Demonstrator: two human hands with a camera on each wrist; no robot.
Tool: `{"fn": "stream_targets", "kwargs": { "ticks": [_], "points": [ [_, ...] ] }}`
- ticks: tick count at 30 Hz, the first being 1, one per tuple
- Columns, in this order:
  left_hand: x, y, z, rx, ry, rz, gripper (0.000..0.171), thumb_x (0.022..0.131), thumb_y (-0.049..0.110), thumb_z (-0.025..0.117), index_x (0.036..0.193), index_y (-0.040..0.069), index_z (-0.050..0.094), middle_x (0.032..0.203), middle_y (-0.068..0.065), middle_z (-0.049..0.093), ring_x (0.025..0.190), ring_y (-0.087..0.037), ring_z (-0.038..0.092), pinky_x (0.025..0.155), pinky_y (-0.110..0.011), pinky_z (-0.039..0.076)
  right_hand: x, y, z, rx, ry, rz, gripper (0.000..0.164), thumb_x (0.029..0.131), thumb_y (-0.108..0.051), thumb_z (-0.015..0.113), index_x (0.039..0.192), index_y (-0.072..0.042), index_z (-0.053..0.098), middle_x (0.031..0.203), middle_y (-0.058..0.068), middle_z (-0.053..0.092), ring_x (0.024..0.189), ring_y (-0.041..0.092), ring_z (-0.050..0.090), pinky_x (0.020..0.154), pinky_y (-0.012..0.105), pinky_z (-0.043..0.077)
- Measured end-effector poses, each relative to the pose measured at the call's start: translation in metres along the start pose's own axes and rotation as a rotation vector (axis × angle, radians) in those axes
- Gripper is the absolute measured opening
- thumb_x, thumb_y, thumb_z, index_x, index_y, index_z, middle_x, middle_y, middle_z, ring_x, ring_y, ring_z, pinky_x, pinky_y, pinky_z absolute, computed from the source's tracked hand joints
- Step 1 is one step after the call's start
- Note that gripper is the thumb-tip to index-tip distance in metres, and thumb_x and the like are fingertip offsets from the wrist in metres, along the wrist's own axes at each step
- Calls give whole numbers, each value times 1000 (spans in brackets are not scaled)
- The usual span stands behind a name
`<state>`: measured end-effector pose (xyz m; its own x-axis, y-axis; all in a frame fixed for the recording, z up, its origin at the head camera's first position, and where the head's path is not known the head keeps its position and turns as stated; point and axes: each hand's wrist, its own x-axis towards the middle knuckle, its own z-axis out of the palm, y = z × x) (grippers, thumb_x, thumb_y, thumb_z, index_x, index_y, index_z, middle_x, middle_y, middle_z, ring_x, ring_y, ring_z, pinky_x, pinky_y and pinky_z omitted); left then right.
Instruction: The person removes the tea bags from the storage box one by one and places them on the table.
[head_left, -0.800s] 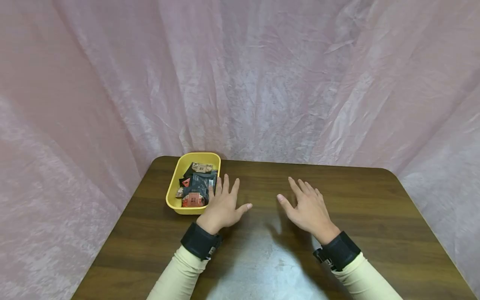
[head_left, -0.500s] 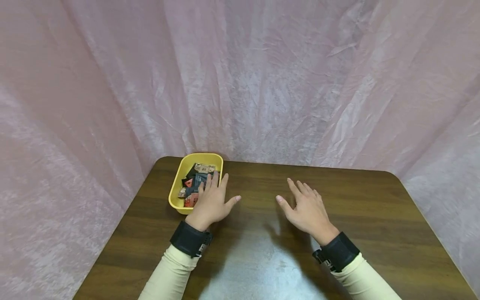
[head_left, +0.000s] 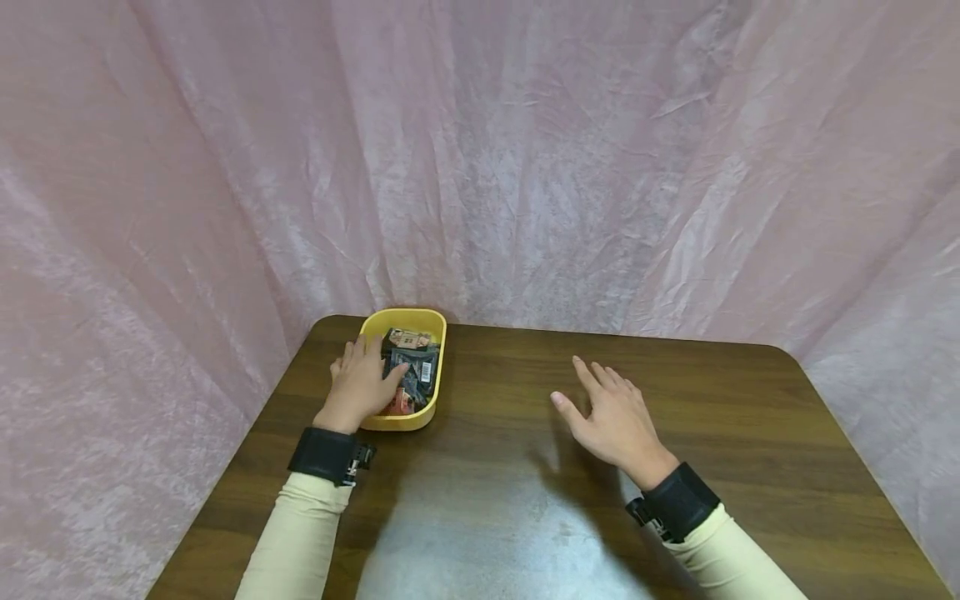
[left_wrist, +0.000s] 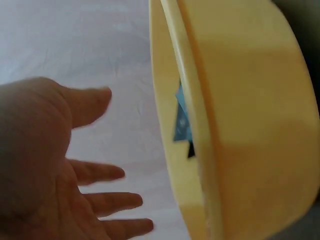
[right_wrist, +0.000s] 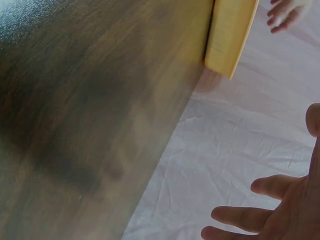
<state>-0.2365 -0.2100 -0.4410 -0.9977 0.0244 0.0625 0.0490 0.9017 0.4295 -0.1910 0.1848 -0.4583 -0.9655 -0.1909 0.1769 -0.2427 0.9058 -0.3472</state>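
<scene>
Head view: left hand (head_left: 356,385) over yellow tub (head_left: 401,423), right hand (head_left: 617,421) rightward, fingers spread.
Tub likely light, stiff; hold by rim (head_left: 442,360).

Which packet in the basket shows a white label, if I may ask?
The dark middle packet; the tan-printed one behind and red one in front show none.

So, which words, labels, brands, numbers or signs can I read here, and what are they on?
No text is readable; possible print lies in the yellow tub:
Dark packet: white label, apparently a barcode, too small.
Beige-printed packet: markings too small.
Red-printed packet: markings too small.
Blue piece, left wrist view: pale mark, blurred.
</scene>
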Motion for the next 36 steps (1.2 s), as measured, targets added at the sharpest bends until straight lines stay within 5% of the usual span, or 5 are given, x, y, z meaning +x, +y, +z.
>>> {"fn": "stream_targets", "kwargs": {
  "ticks": [6,13,21,30,36],
  "points": [
    [8,-29,-6,36,8,-64,70,108,37,57,151,-15,39,145,-41,51,139,-58,50,111,-74,40,0,-1,0,0,7,-4,83,105,-71,42,168,-17,34,164,27,47,154,53,42,121,73,32],
    [14,-46,-7,56,-40,-143,58,110,30,55,140,-19,47,126,-37,62,118,-53,64,100,-65,51,-1,-3,3,3,-10,3,84,105,-71,41,168,-16,34,165,27,46,153,53,42,122,73,31],
    [17,-59,-1,56,-87,-185,43,109,23,55,128,-15,56,112,-30,66,96,-38,64,86,-54,53,0,-3,7,-5,-8,0,82,106,-70,42,168,-16,35,163,27,48,153,52,43,121,73,32],
    [20,-66,12,98,-87,-198,38,109,20,50,124,-13,59,115,-33,69,105,-48,70,88,-61,54,0,-5,10,-4,-10,-3,82,105,-70,42,167,-16,35,163,26,49,152,52,45,120,73,33],
    [21,-64,16,91,-56,-223,33,106,21,54,118,-9,63,110,-30,72,96,-44,71,79,-58,54,0,-6,12,-6,-15,-7,83,105,-71,41,168,-17,34,162,26,50,152,52,45,120,73,33]
  ]
}}
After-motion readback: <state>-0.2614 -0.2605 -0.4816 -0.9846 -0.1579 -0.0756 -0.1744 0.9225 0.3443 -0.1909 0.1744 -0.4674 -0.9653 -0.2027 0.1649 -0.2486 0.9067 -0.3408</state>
